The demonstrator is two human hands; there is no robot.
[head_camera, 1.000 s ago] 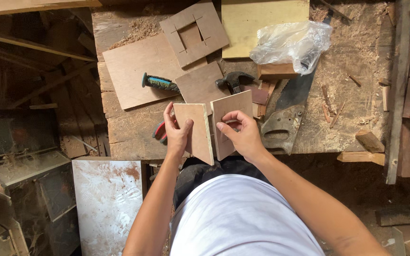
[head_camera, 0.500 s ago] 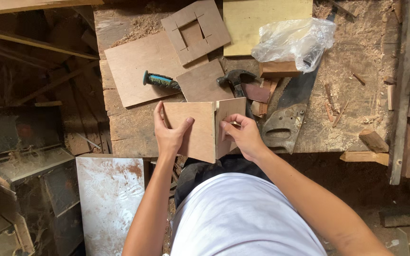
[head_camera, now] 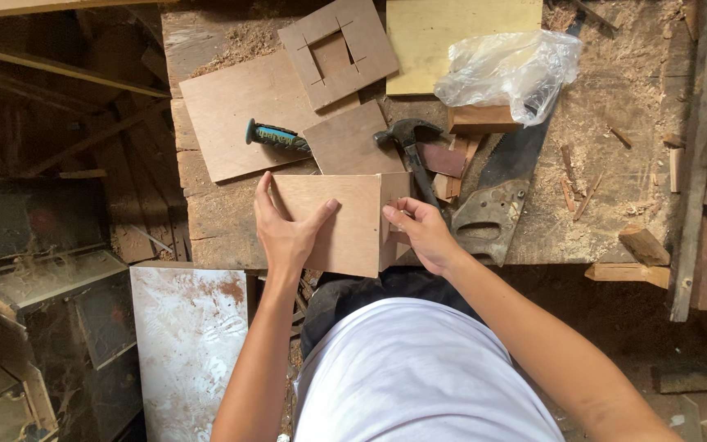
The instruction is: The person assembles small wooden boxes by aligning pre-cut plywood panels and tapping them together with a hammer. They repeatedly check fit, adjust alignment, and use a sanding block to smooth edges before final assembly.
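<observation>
The left hand [head_camera: 288, 233] lies spread, palm down and fingers apart, on the wide face of a light brown plywood panel [head_camera: 345, 221] at the near edge of the sawdust-strewn wooden worktop [head_camera: 615, 213]. A second, narrower plywood panel [head_camera: 394, 190] meets the first at a right angle along its right edge. The right hand [head_camera: 421, 233] is pressed against this side piece with fingers curled together near the corner; whether it pinches anything small there is too fine to tell. The hand covers most of the lower part of the narrow panel, and the near edge of the wide one overhangs the worktop above the person's lap.

A black-headed hammer [head_camera: 407, 135] lies just behind the joined panels, its handle running down behind them out of sight. A tool with a dark green and blue grip [head_camera: 276, 137] is half buried under a square plywood offcut [head_camera: 349, 143], so its working end cannot be seen. A handsaw with a grey handle [head_camera: 493, 209] rests to the right, its blade passing under a crumpled clear plastic bag [head_camera: 509, 74]; what the bag holds is unclear. The bag sits on a small wooden block [head_camera: 484, 120]. Farther back lies a flat plywood square with a square cut-out [head_camera: 339, 51] and a pale yellow board [head_camera: 427, 41], cut off by the top edge.
</observation>
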